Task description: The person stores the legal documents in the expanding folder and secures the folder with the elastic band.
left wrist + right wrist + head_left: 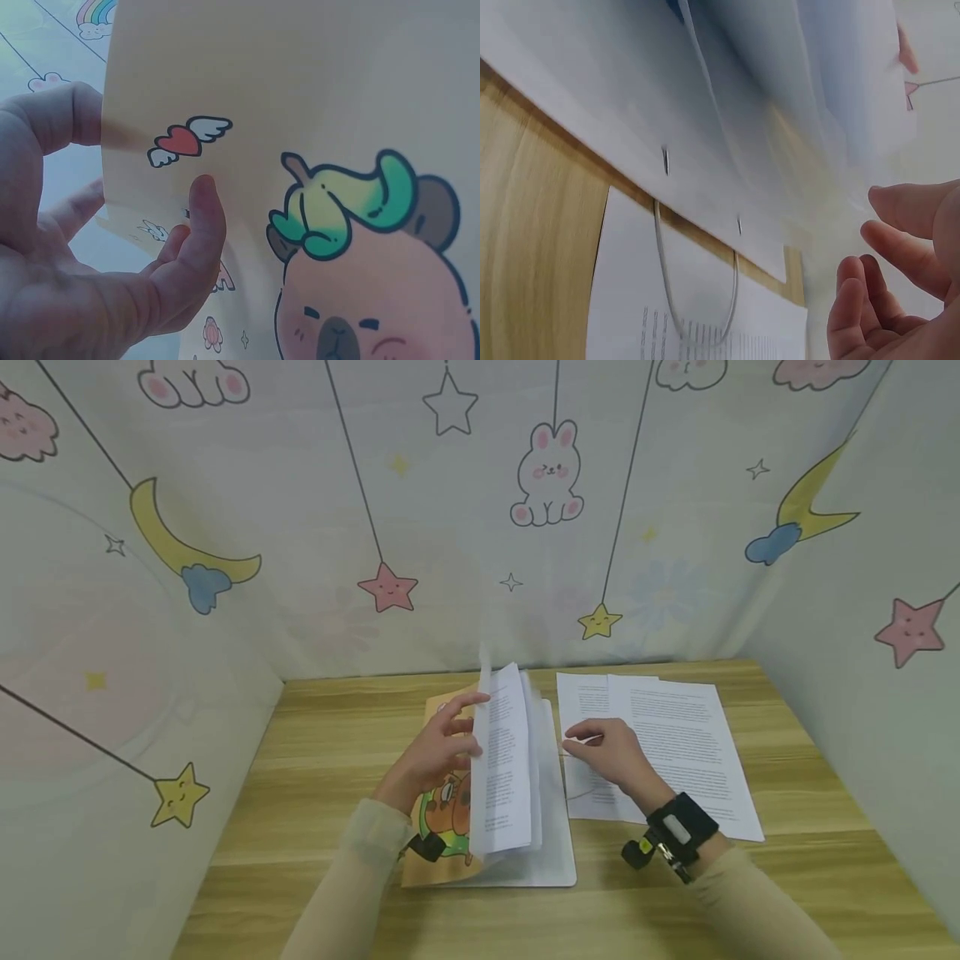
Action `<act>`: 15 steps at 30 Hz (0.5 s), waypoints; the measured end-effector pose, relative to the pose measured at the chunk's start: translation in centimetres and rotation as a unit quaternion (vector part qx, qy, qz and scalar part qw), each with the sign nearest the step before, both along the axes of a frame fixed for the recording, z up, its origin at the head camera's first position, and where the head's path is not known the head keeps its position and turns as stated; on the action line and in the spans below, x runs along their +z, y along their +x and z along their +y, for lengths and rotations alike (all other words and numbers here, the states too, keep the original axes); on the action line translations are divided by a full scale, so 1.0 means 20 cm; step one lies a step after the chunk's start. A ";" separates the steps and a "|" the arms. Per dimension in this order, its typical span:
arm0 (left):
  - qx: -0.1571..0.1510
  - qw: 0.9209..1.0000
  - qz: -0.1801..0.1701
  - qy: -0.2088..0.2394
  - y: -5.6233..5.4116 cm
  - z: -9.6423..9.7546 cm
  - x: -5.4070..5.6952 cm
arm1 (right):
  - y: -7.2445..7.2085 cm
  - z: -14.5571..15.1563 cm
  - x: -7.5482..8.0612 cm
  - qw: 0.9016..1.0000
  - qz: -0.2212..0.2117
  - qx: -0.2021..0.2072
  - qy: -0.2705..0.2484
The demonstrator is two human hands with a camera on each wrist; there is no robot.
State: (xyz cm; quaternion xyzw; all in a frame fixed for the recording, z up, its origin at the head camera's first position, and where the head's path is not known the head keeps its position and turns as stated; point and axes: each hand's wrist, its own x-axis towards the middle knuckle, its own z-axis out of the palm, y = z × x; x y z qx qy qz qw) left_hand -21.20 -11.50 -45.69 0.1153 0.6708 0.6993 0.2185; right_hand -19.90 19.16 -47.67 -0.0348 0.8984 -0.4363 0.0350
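An orange folder [442,868] with a cartoon capybara cover stands partly opened on the wooden table, its cover and clear sleeves lifted. Printed sheets [506,777] show inside. My left hand [435,752] pinches the lifted cover edge; in the left wrist view the thumb [204,202] lies on the cover's front while another finger passes behind the edge. My right hand [615,752] hovers right of the folder with loosely bent fingers and nothing in them. A grey elastic loop [664,270] hangs from the back cover [705,202] in the right wrist view.
Loose printed sheets [678,743] lie overlapping on the table [810,777] right of the folder, beneath my right hand. A white curtain [465,527] with cartoon stars, moons and a rabbit stands behind and along both sides of the table.
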 end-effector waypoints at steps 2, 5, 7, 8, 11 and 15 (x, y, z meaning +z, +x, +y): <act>-0.001 1.000 0.000 0.004 0.00 0.00 0.00 | 0.01 0.04 -0.01 1.000 -0.002 -0.008 0.000; 0.001 1.000 -0.001 0.009 0.00 0.00 0.00 | 0.02 0.10 -0.03 1.000 -0.009 -0.023 0.007; 0.003 1.000 -0.001 0.011 0.01 -0.01 0.00 | 0.02 0.14 -0.05 0.999 -0.014 -0.034 0.017; 0.003 1.000 0.000 0.012 0.01 -0.01 0.00 | 0.03 0.17 -0.06 0.999 -0.015 -0.039 0.023; 0.002 1.000 0.000 0.017 0.01 -0.01 0.01 | 0.03 0.25 -0.08 0.997 -0.021 -0.059 0.044; 0.003 1.000 -0.002 0.020 0.00 -0.01 0.00 | 0.03 0.38 -0.10 0.993 -0.018 -0.086 0.077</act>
